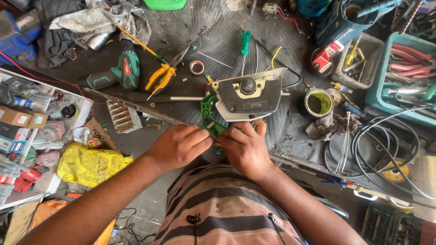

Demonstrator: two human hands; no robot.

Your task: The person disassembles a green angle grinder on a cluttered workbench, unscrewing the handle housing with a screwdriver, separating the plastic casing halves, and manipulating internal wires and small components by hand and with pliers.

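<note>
A power tool body (247,95) with a dark faceplate, a round knob and a silver-white plate rests on the dark workbench (218,36). A green plastic housing part (208,115) curves down from its left side. My left hand (179,145) is closed at the lower end of that green part, fingers pinching it. My right hand (243,145) meets it from the right, fingers curled on the tool's near edge beside the green part. What lies under the fingertips is hidden.
A green cordless drill (120,72), yellow-handled pliers (162,75), a tape roll (196,67) and a green screwdriver (245,43) lie behind. A yellow-rimmed tin (318,102) and black coiled cable (377,149) sit right. A teal tool tray (404,72) far right; a yellow bag (88,163) left.
</note>
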